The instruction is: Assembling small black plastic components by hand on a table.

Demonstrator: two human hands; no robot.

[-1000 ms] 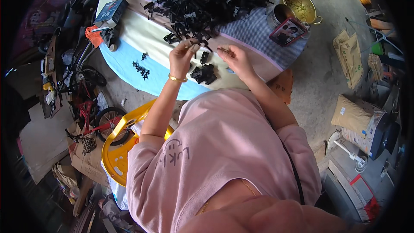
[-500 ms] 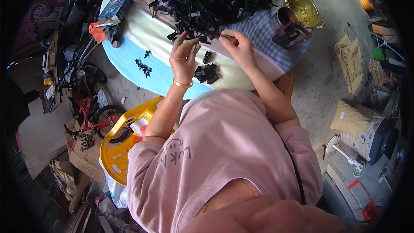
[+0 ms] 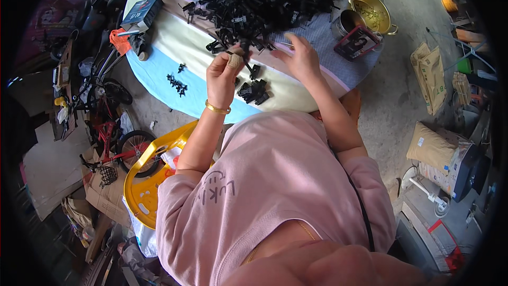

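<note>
My left hand (image 3: 221, 77), a gold bangle at its wrist, pinches a small black plastic part (image 3: 247, 62) between thumb and fingers. The tips of those fingers wear tan coverings. To its right, my right hand (image 3: 301, 62) is raised over the cloth, thumb and forefinger apart; I make out nothing held in it. Just beyond both hands lies a big heap of black plastic parts (image 3: 264, 5). A small pile of black parts (image 3: 254, 91) sits close to me, below the left fingers. Several tiny black pieces (image 3: 177, 85) lie farther left on the blue stripe.
The round table has a striped cloth (image 3: 153, 82). At its right stand a gold pot (image 3: 392, 13) of small metal pieces, a metal cup (image 3: 346, 19) and a phone (image 3: 355, 43). A blue box (image 3: 142, 15) lies at left. A yellow chair (image 3: 138, 180) stands beside me.
My left fingers have closed lower around a black part that now shows below them. My right hand has shifted slightly right, its thumb and forefinger wider apart.
</note>
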